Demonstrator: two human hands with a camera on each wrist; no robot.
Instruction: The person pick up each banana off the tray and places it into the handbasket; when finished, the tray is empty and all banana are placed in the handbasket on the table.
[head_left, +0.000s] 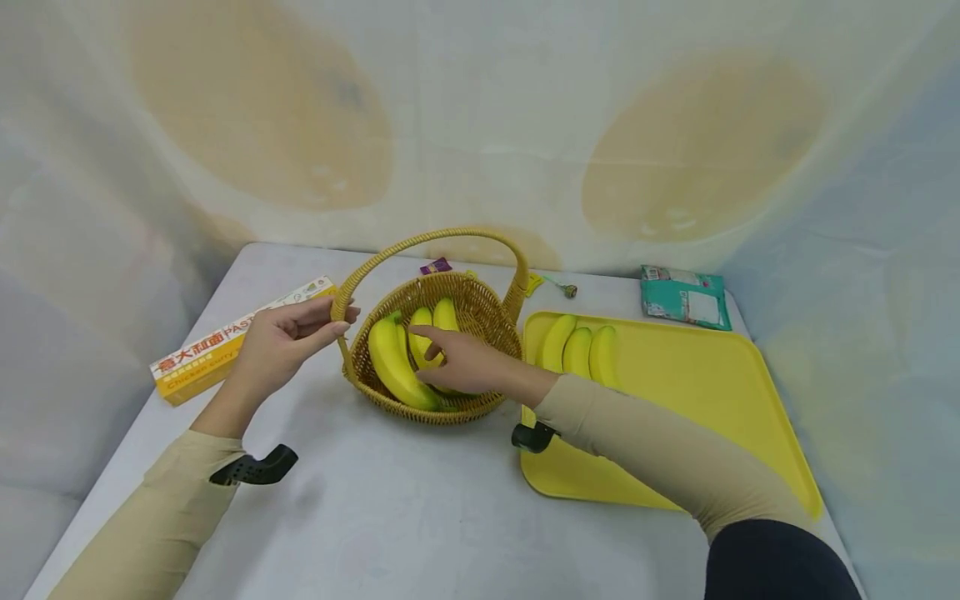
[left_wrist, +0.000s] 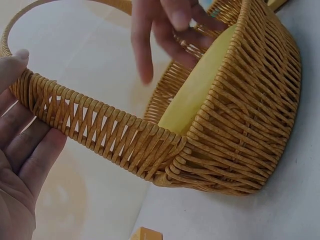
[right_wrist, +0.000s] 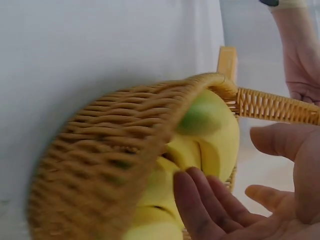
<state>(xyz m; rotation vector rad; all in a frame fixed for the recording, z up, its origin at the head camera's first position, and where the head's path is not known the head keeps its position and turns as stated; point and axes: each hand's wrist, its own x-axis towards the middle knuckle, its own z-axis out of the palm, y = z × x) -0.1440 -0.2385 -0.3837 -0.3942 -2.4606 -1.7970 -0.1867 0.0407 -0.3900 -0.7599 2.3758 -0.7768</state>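
My left hand [head_left: 279, 343] holds the left side of the arched handle [head_left: 450, 234] of a wicker basket [head_left: 420, 414], thumb on one face and fingers on the other. Inside the basket lie several yellow bananas [head_left: 393, 367], the front one long and curved, with a green end in the right wrist view. Over them hovers my right hand [head_left: 468, 362], its fingers spread and bent loosely with nothing between them. In the right wrist view its fingertips [right_wrist: 182, 180] are right at the bananas. The basket's rim hides the lower parts of the bananas.
Right of the basket is a yellow tray [head_left: 690, 408] with a bunch of bananas [head_left: 577, 350] at its left side. A teal packet [head_left: 684, 297] lies behind it. A pasta box [head_left: 243, 340] lies at left. Behind the basket are a small purple packet [head_left: 436, 266] and other small items.
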